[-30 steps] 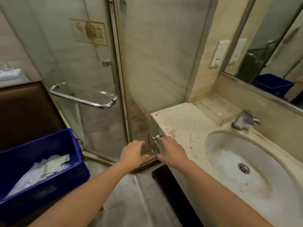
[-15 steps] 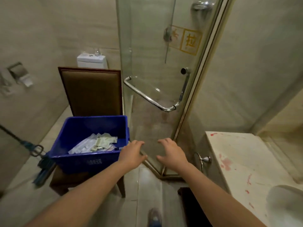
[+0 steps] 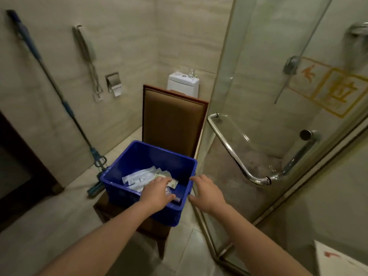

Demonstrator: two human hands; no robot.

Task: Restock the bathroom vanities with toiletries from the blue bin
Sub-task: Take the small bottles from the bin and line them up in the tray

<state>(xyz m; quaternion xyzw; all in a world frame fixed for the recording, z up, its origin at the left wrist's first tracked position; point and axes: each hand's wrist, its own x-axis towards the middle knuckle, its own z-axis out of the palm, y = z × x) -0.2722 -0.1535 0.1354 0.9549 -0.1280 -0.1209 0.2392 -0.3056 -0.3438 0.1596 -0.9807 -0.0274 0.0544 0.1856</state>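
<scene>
A blue bin point(image 3: 127, 162) stands on the seat of a brown chair point(image 3: 172, 120). Inside it lie several white and pale green toiletry packets point(image 3: 142, 176). My left hand point(image 3: 157, 193) reaches over the bin's near rim, palm down, fingers spread above the packets; whether it touches any I cannot tell. My right hand point(image 3: 207, 193) hovers open just beside the bin's right corner, holding nothing. Only a corner of the vanity counter point(image 3: 336, 261), white with red stains, shows at the bottom right.
A glass shower enclosure with a chrome door handle point(image 3: 239, 156) fills the right side. A blue mop point(image 3: 65, 108) leans on the left wall. Behind the chair stands a toilet tank point(image 3: 183, 83). A dark door frame point(image 3: 22, 166) is at the left.
The view has swung left, away from the sink and onto the bin. Both hands have moved from in front of the shower door to the bin, the left one going inside it.
</scene>
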